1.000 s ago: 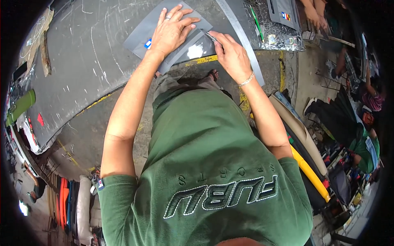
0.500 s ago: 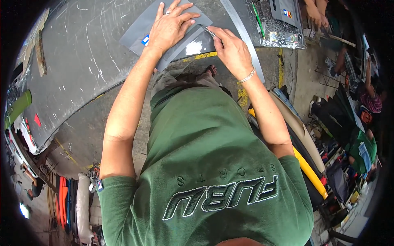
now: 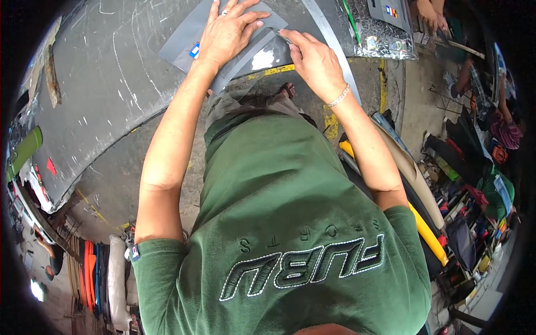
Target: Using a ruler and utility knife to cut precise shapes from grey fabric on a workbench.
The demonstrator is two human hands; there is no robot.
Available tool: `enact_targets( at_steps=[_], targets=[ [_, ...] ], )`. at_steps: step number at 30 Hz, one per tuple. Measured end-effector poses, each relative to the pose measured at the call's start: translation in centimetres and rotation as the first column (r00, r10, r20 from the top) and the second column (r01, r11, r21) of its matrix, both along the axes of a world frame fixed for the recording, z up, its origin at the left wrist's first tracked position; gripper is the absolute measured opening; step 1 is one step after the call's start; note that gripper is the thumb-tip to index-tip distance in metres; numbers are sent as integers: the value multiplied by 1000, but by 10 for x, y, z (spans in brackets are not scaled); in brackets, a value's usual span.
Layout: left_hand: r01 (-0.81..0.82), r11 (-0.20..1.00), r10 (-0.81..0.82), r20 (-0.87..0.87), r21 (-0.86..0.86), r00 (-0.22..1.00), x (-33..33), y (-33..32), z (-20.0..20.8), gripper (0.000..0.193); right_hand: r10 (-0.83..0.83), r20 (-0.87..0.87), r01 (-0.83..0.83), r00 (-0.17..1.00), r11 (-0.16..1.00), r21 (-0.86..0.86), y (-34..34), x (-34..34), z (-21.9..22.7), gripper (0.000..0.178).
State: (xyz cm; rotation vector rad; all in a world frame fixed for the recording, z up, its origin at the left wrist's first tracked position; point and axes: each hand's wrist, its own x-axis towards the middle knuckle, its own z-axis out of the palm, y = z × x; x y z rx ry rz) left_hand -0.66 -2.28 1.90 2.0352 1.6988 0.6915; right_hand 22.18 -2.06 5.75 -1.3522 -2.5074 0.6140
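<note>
My left hand (image 3: 228,34) lies with spread fingers on a grey sheet (image 3: 181,43) that bears a small blue and white patch. A ring shows on one finger. Beside it, my right hand (image 3: 319,62) grips a slim, metal-tipped tool (image 3: 283,37), which looks like a cutter knife, though its full shape is hidden by the fingers. Its tip meets the sheet's right edge, by a glossy clear plastic piece (image 3: 265,59) that reaches the table's near edge. Just right of this hand runs a long pale metal strip (image 3: 329,39), like a straightedge.
The dark, scratched table (image 3: 95,84) spreads leftward. At its right lie a green pen-like stick (image 3: 352,21) and a plastic-wrapped grey piece (image 3: 385,42). Another person's hands (image 3: 429,14) are at upper right. Rolls of material, including a yellow one (image 3: 427,234), stand below right.
The right hand and its tool have shifted slightly up and left along the sheet's edge. My left hand stays on the sheet, a little higher in view.
</note>
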Motion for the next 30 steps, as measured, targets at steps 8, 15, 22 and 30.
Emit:
enact_targets(
  at_steps=[8,15,22,30],
  targets=[
    [3,1000,-3,-32,-1,999,2,-2,7,26,22,-12,-22,1000,1000,9,-1,1,1,35],
    [-6,999,7,-25,40,1000,0,-2,2,26,10,10,-10,1000,1000,-16,-1,-1,1,34],
    [24,1000,-23,-73,3,997,4,1,0,29,41,-43,-39,998,999,28,2,5,-4,31],
    [-37,976,67,-133,214,989,2,2,-39,33,50,-64,-48,997,998,31,0,4,-4,30]
  ],
)
